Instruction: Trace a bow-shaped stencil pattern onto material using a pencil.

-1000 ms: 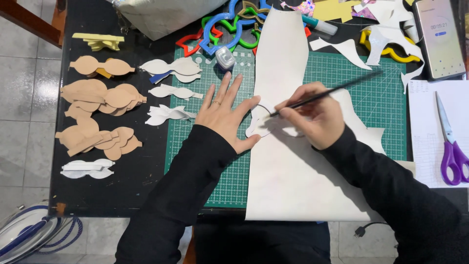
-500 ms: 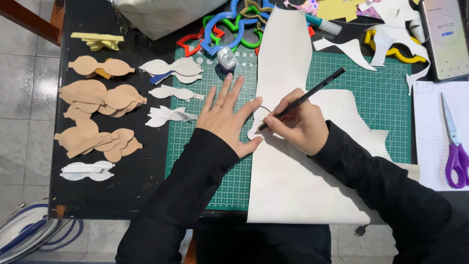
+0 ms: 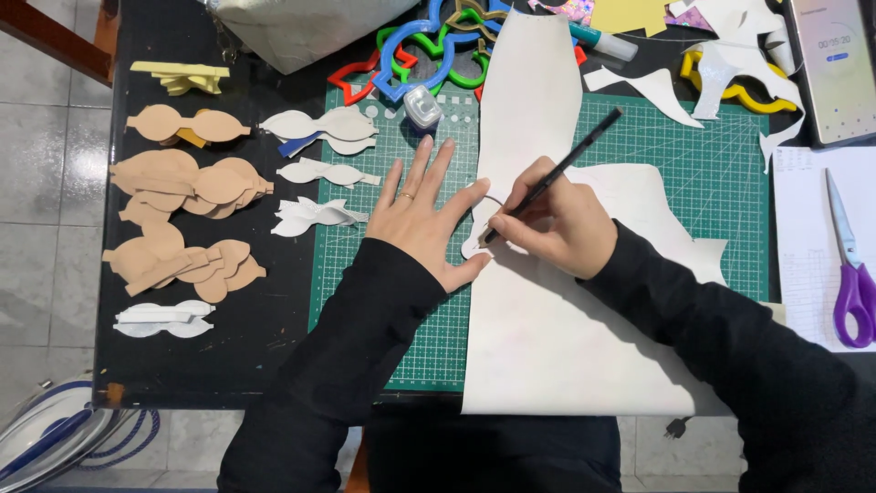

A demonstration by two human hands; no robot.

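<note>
Head view: the white sheet is large, off-white and irregularly cut; it lies over the green cutting mat and overhangs the table's near edge. My left hand lies flat with fingers spread, grasping nothing, pressing the sheet's left edge. My right hand is clenched around a black pencil, its tip on the sheet. Purple-handled scissors lie on white paper at right.

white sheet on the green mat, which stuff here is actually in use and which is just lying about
In use: white sheet, black pen in right hand, left hand pressing flat, green cutting mat.

Lying about: purple scissors, phone, tan cutouts, coloured stencils.
</note>
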